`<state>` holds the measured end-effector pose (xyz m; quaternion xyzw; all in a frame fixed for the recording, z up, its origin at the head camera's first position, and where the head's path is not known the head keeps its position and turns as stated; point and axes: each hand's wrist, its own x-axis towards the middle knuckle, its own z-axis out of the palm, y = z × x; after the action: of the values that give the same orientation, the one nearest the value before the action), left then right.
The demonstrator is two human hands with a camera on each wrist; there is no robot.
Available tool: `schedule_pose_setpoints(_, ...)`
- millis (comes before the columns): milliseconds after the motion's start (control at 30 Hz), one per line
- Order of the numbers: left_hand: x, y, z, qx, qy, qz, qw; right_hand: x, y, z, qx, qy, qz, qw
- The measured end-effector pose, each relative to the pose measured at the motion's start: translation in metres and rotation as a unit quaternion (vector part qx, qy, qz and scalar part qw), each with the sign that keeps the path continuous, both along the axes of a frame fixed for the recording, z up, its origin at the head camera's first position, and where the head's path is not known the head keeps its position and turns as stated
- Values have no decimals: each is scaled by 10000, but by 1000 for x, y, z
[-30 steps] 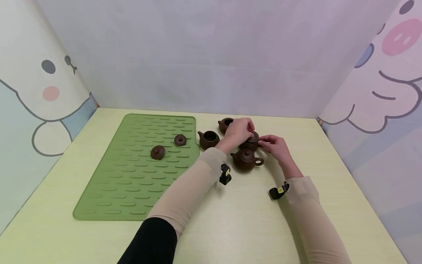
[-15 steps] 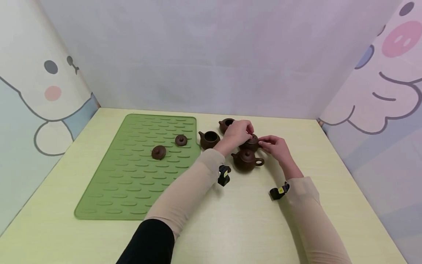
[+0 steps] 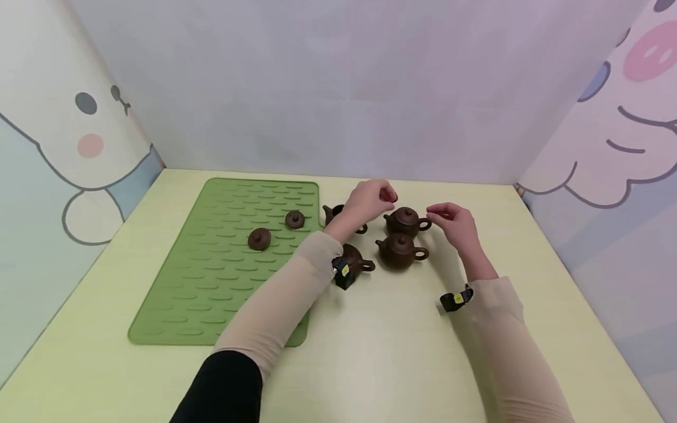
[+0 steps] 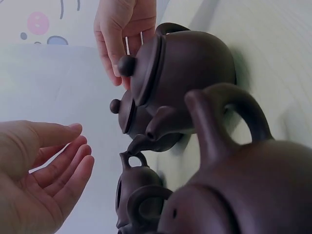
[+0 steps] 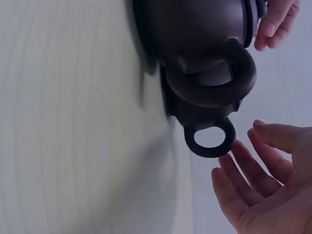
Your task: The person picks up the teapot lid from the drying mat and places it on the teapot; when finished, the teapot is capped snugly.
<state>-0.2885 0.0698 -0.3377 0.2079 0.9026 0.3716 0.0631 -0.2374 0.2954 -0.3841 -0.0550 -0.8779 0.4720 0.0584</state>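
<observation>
In the head view my left hand (image 3: 368,202) hangs above the teapots at the back. The left wrist view shows its thumb and fingers apart, holding nothing. Just right of it stands a dark brown lidded teapot (image 3: 406,222), its lid seated. My right hand (image 3: 457,228) is beside that teapot's handle (image 5: 210,141), fingertips very close; contact cannot be told. Another lidded teapot (image 3: 399,251) stands in front. A third lidded teapot (image 3: 355,258) is partly covered by the left wrist camera. An open-topped teapot (image 3: 330,213) is half hidden behind the left hand.
A green ridged mat (image 3: 211,294) lies on the left of the pale table (image 3: 391,352). Two loose brown lids rest on it, one lid (image 3: 259,239) nearer and a smaller lid (image 3: 294,220) farther back. A pale curtain wall (image 3: 344,106) closes off the back.
My left hand has left the rear teapot's lid and moved up and left. My right hand has drawn slightly right, away from the handle. The view has shifted a little.
</observation>
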Motion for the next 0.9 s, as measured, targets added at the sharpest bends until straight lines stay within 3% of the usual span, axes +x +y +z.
schedule_pose_setpoints(300,5,-25,7,450,-71,-27,9990,5,-10,8,-462,680,-286,9962)
schedule_pose_setpoints(667,10,-59,9,744,78,69,9972,8,-33,19,-445,815,55,9957)
schedule_pose_setpoints(900,16,-86,7,952,-187,240,9950,7,-52,24,-440,861,424,9944)
